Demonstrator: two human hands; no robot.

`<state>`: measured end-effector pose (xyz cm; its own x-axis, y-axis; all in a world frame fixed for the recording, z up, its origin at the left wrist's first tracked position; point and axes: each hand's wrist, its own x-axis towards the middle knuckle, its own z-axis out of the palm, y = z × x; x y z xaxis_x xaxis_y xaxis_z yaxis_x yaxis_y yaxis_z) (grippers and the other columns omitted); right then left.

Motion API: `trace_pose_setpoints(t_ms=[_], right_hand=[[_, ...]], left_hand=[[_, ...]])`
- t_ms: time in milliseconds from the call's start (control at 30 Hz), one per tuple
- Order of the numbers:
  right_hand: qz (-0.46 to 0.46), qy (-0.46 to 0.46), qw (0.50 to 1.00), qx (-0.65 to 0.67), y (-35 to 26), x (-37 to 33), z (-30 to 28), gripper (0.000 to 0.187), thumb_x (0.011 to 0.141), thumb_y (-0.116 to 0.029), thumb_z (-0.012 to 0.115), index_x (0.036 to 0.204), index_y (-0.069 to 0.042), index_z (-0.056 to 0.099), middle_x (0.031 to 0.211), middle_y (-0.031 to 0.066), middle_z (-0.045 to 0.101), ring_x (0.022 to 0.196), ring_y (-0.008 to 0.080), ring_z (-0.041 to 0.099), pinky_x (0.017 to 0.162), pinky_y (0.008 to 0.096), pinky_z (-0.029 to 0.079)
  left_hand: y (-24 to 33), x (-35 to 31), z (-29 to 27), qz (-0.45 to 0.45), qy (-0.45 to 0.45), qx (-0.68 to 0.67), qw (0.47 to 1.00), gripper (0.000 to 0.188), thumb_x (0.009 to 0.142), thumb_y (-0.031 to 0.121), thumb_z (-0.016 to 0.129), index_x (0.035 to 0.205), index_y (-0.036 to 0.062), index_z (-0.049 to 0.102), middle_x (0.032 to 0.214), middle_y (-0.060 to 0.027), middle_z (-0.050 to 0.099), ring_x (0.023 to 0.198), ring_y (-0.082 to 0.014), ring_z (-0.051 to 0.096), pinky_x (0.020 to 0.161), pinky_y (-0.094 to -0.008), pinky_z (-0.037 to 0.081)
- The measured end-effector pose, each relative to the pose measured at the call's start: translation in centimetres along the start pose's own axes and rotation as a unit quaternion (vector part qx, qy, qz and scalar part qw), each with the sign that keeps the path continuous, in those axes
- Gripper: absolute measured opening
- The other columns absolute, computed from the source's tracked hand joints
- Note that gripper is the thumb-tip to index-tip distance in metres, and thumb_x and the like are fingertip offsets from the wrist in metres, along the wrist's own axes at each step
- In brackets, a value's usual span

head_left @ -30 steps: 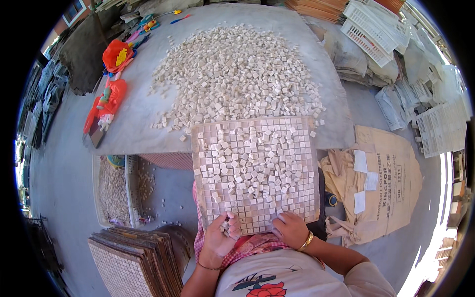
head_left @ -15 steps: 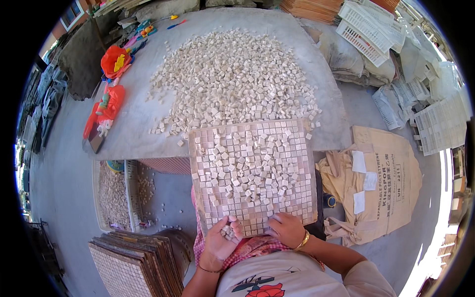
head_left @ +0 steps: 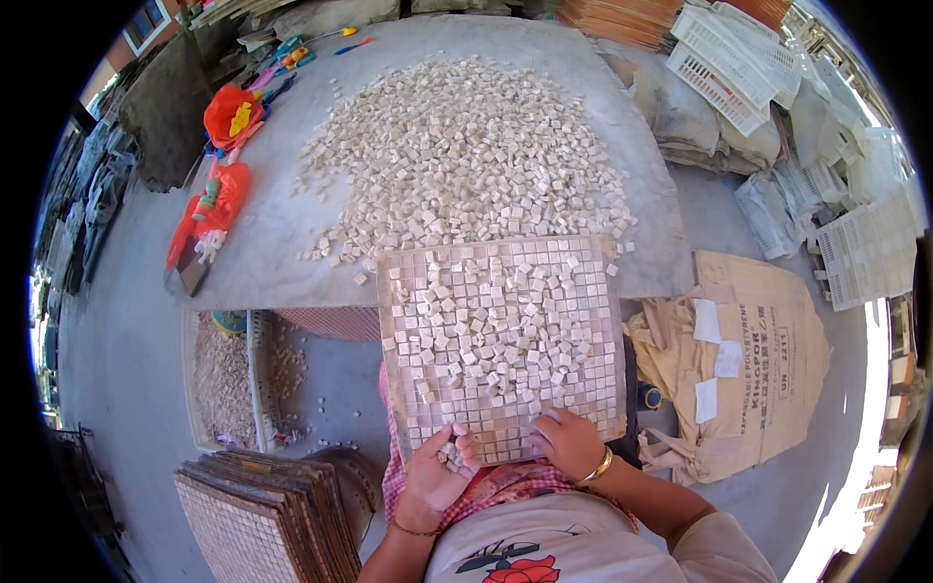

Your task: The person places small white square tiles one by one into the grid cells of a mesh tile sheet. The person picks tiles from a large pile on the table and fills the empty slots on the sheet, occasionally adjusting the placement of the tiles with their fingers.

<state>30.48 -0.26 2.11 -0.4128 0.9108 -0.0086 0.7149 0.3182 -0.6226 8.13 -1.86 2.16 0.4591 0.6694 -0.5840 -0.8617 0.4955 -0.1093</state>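
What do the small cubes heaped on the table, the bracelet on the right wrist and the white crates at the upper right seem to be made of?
Small cubes: probably stone, matte, from their chalky, uneven faces; ceramic is possible.
Bracelet: apparently metal, polished and gold-coloured, from its bright glints; whether gold, unclear.
White crates: likely moulded plastic, from their thin, evenly slotted walls; finish looks smooth.

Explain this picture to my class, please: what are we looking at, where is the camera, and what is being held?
There is no machine here: a person works with two bare hands. The camera is worn on the head and looks down; its fisheye lens bends straight edges. The left hand holds several small pale pieces. The right hand rests at the near edge of a gridded board, strewn with similar loose pieces. Beyond, a large heap of them lies on a grey table.
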Motion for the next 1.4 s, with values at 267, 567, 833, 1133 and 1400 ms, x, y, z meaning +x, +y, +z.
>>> trace_pose_setpoints(t_ms=[267,567,833,1133,1400], right_hand=[[-0.091,-0.020,0.995,-0.037,1.0,-0.7,0.7,0.009,0.073,-0.011,0.056,0.081,-0.007,0.056,0.077,0.0091,0.052,0.071,0.0278,0.055,0.062,0.0371,0.046],[-0.114,0.003,0.992,-0.044,0.5,-0.4,1.0,0.010,0.070,-0.012,0.054,0.079,-0.008,0.054,0.073,0.0081,0.048,0.067,0.0271,0.053,0.058,0.0384,0.044],[0.001,0.034,0.999,0.022,-0.2,0.2,-0.8,0.012,0.073,-0.014,0.058,0.084,-0.008,0.056,0.077,0.0087,0.053,0.069,0.0291,0.056,0.058,0.0393,0.046],[-0.045,0.088,0.995,0.033,0.8,1.7,-0.7,0.015,0.075,-0.014,0.061,0.088,-0.007,0.058,0.083,0.0088,0.054,0.074,0.0290,0.057,0.058,0.0389,0.047],[-0.022,0.076,0.996,0.037,1.1,2.3,-0.5,0.010,0.073,-0.013,0.059,0.083,-0.010,0.059,0.077,0.0064,0.053,0.073,0.0259,0.056,0.058,0.0368,0.047]], left_hand=[[0.0,0.2,-0.6,0.005,0.005,-0.009,1.000,0.016,0.090,0.019,0.047,0.085,0.0043,0.052,0.073,-0.0034,0.045,0.067,-0.0146,0.042,0.060,-0.0265,0.038],[-0.4,0.1,0.1,0.003,0.026,-0.002,1.000,0.018,0.091,0.019,0.045,0.087,0.0025,0.051,0.072,-0.0045,0.046,0.066,-0.0159,0.043,0.060,-0.0264,0.039],[-1.3,0.0,0.1,0.005,0.014,0.136,0.991,0.016,0.091,0.014,0.047,0.095,0.0005,0.054,0.074,-0.0031,0.047,0.066,-0.0116,0.042,0.054,-0.0215,0.037],[-2.0,1.1,1.6,-0.030,-0.049,0.229,0.972,0.021,0.092,0.017,0.049,0.095,-0.0020,0.057,0.069,-0.0026,0.048,0.054,-0.0087,0.040,0.044,-0.0182,0.031],[0.3,1.2,1.4,0.063,0.023,0.291,0.954,0.021,0.092,0.020,0.049,0.090,0.0012,0.057,0.067,-0.0020,0.048,0.053,-0.0087,0.041,0.041,-0.0182,0.029]])
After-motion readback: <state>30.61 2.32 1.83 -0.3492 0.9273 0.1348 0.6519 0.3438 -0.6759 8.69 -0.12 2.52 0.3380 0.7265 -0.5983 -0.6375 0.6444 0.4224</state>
